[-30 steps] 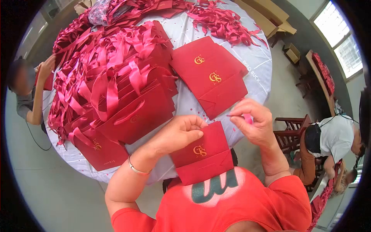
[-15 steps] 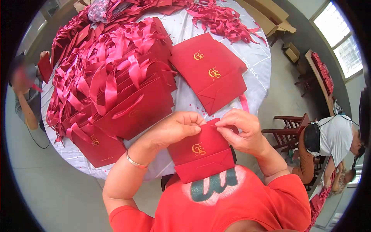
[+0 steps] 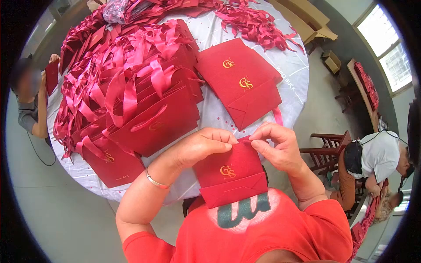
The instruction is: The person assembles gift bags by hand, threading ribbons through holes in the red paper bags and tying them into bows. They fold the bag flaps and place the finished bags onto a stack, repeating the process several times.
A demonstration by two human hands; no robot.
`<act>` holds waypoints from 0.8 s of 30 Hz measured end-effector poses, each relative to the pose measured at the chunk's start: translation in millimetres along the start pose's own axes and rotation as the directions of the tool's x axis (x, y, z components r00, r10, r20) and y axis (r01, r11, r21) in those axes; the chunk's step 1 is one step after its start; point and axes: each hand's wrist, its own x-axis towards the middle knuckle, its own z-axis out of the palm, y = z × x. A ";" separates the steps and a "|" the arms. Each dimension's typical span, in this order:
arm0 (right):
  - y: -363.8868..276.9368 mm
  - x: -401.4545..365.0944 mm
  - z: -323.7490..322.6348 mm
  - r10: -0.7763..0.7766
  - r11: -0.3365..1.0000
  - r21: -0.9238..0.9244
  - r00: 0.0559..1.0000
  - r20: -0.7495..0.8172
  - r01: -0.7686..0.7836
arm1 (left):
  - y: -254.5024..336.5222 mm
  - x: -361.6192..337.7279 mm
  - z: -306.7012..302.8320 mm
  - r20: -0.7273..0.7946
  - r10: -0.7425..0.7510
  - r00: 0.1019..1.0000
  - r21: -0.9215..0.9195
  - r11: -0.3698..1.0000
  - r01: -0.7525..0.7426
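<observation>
A small red paper bag (image 3: 230, 171) with a gold emblem hangs in front of my shirt, its folded bottom toward me. My left hand (image 3: 204, 147) pinches its top edge, thumb against the paper. At the top right corner my right hand (image 3: 278, 147) has thumb and index finger pressed together at the bag's edge; whether a ribbon end is between them is too small to tell. Just beyond my hands lie flat red bags (image 3: 258, 98), overlapping, on the white tablecloth (image 3: 291, 65). Left of them stands a large pile of red bags with pink ribbon handles (image 3: 166, 120).
Loose pink ribbons (image 3: 250, 22) lie at the table's far side. A person (image 3: 28, 101) at the left holds a red bag. Wooden stools (image 3: 329, 147) and another person in a white shirt (image 3: 379, 155) are at the right, cardboard boxes (image 3: 302, 19) at the back.
My right thumb and index finger have come closer together at the bag's corner. The person at the left has raised their head, and the view has shifted slightly.
</observation>
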 end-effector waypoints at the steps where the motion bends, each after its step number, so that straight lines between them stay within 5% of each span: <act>1: 0.4 -0.1 0.2 -0.001 1.000 -0.001 1.000 0.002 0.001 | 0.9 -0.8 1.6 -0.025 0.000 1.000 0.018 1.000 0.000; 7: 3.3 -1.0 2.9 -0.019 1.000 -0.007 1.000 0.010 0.019 | 3.3 -4.0 1.1 -0.026 0.016 1.000 0.053 0.999 -0.014; 16: -3.2 -1.5 6.6 -0.266 0.946 -0.185 0.963 0.028 0.267 | 2.5 -2.4 1.9 0.007 -0.005 1.000 0.011 1.000 0.005; 24: -13.2 -8.0 9.1 -0.473 0.748 -0.462 0.871 0.134 0.477 | 0.9 0.5 4.5 -0.047 -0.003 0.999 0.109 0.994 0.008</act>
